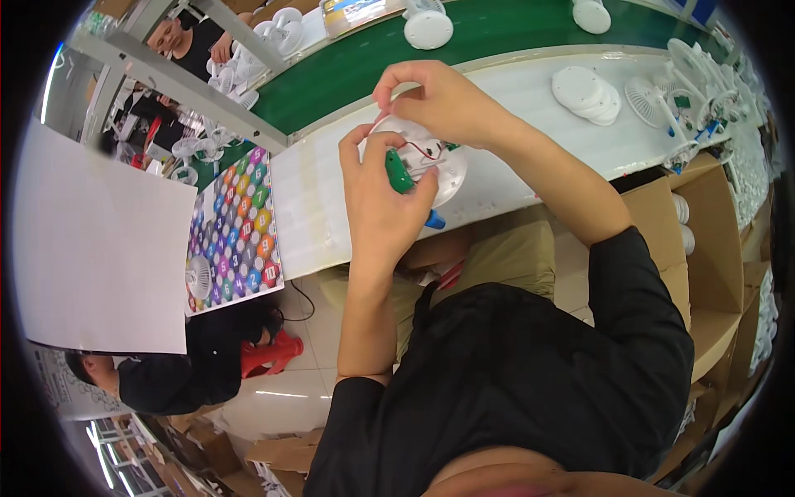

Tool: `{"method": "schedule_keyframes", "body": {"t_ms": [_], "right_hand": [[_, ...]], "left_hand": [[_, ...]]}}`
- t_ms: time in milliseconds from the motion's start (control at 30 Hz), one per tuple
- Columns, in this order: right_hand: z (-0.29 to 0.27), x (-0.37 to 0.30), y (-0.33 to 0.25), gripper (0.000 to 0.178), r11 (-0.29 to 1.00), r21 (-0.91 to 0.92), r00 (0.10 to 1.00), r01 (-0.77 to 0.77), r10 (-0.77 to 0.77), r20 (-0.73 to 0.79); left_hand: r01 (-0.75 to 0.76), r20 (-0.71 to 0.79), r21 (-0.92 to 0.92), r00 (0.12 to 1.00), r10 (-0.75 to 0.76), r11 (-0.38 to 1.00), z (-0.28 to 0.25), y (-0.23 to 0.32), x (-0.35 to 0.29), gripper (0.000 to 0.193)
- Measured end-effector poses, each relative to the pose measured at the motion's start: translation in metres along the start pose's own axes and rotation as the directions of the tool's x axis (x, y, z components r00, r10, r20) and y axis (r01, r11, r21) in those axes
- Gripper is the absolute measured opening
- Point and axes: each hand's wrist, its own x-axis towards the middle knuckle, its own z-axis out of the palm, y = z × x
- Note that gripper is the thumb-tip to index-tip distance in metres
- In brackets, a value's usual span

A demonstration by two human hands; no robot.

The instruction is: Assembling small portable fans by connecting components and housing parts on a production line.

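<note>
A round white plastic housing (451,176) is in front of me over the edge of the white worktop. Red and dark wires run across its inside, next to a green circuit board (399,171). My left hand (377,190) grips the housing from the near left, thumb and fingers curled around the board. Bent over the far rim is my right hand (443,103), its thumb and fingers pinched together; what lies between the tips is too small to make out. A blue piece (435,219) sticks out below the housing, partly hidden by my left hand.
A green conveyor belt (489,37) runs beyond the worktop, carrying white round-based parts (428,29). White discs (586,93) are stacked at right, beside small fan assemblies (654,103). An open cardboard box (704,248) stands low right. Metal posts (207,91) and other people are at left.
</note>
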Motion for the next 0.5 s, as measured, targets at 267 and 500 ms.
{"method": "schedule_keyframes", "body": {"t_ms": [267,500], "right_hand": [[-0.002,-0.038,-0.001,0.013,0.881,-0.389,0.952,0.270,-0.305,-0.031],[0.009,-0.066,-0.005,0.013,0.834,-0.497,0.951,0.238,-0.305,-0.056]], "left_hand": [[-0.120,-0.084,-0.034,0.990,0.117,0.992,0.008,-0.023,0.010,0.030],[-0.139,-0.124,-0.112,0.984,0.125,0.984,0.015,-0.027,0.009,0.024]]}}
